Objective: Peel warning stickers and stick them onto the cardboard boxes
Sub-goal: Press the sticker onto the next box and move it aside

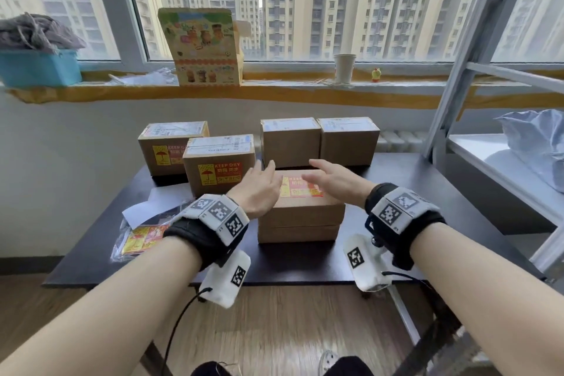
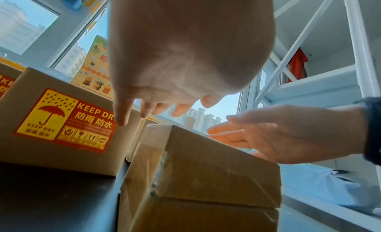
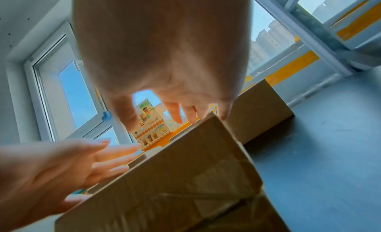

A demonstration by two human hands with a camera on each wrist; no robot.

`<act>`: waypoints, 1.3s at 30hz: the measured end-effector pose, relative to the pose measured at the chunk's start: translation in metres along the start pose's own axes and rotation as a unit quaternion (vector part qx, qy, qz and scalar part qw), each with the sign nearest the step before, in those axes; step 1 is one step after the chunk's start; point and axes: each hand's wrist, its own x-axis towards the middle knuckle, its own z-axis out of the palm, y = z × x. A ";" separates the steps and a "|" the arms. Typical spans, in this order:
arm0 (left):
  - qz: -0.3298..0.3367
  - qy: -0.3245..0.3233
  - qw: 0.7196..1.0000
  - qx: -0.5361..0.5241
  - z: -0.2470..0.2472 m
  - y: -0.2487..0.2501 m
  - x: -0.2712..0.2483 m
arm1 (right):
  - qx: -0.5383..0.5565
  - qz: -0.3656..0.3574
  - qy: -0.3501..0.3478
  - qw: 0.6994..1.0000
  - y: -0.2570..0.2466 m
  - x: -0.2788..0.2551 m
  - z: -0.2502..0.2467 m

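A cardboard box (image 1: 300, 220) sits at the middle of the black table (image 1: 305, 265) with a red and yellow KEEP DRY sticker (image 1: 300, 189) on its top face. My left hand (image 1: 259, 185) hovers over the box's left side, fingers straight and spread, holding nothing. My right hand (image 1: 332, 178) hovers over the right side, also with straight fingers. The left wrist view shows the same box (image 2: 206, 175) below my left hand (image 2: 164, 95), with my right hand (image 2: 268, 136) above its top. In the right wrist view both hands (image 3: 177, 95) (image 3: 62, 167) float just above the box (image 3: 175, 186).
Two stickered boxes (image 1: 218, 162) (image 1: 171, 146) stand at the left back, two plain ones (image 1: 290, 140) (image 1: 349, 139) behind. A bag of stickers (image 1: 140, 238) and white paper (image 1: 152, 204) lie at the table's left. A metal shelf (image 1: 503, 146) stands right.
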 end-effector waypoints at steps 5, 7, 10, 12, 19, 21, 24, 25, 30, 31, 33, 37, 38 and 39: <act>-0.051 0.017 0.998 0.012 0.002 0.007 0.027 | -0.077 0.079 0.060 0.992 -0.005 0.033 0.011; -0.070 0.029 0.997 0.007 0.004 0.012 0.031 | -0.113 0.098 0.068 0.986 -0.003 0.044 0.016; -0.102 0.037 0.994 -0.011 0.015 0.009 0.046 | -0.162 0.101 0.068 0.979 -0.001 0.051 0.025; -0.110 0.044 0.993 -0.020 0.019 0.009 0.052 | -0.176 0.114 0.092 0.973 0.001 0.053 0.030; -0.130 0.076 0.989 -0.004 0.026 0.010 0.058 | -0.173 0.125 0.129 0.968 0.000 0.050 0.035; -0.120 0.073 0.990 -0.004 0.026 0.008 0.060 | -0.177 0.125 0.125 0.968 0.004 0.053 0.035; -0.108 0.068 0.992 -0.005 0.023 0.005 0.060 | -0.194 0.110 0.115 0.968 0.006 0.062 0.037; -0.107 0.063 0.992 -0.007 0.022 0.003 0.061 | -0.195 0.107 0.113 0.968 0.005 0.065 0.037; -0.091 0.056 0.994 -0.026 0.018 -0.002 0.064 | -0.210 0.101 0.098 0.968 0.014 0.077 0.036; -0.088 0.057 0.994 -0.030 0.017 -0.002 0.064 | -0.207 0.100 0.097 0.968 0.011 0.073 0.034; -0.083 0.053 0.994 -0.037 0.016 -0.005 0.065 | -0.180 0.091 0.105 0.974 0.011 0.070 0.030; -0.074 0.055 0.994 -0.057 0.015 -0.008 0.065 | -0.149 0.085 0.122 0.978 0.018 0.073 0.028; -0.075 0.056 0.994 -0.062 0.015 -0.009 0.065 | -0.141 0.101 0.122 0.977 0.016 0.075 0.028; -0.079 0.052 0.993 -0.064 0.015 -0.009 0.065 | -0.133 0.122 0.121 0.976 0.013 0.074 0.028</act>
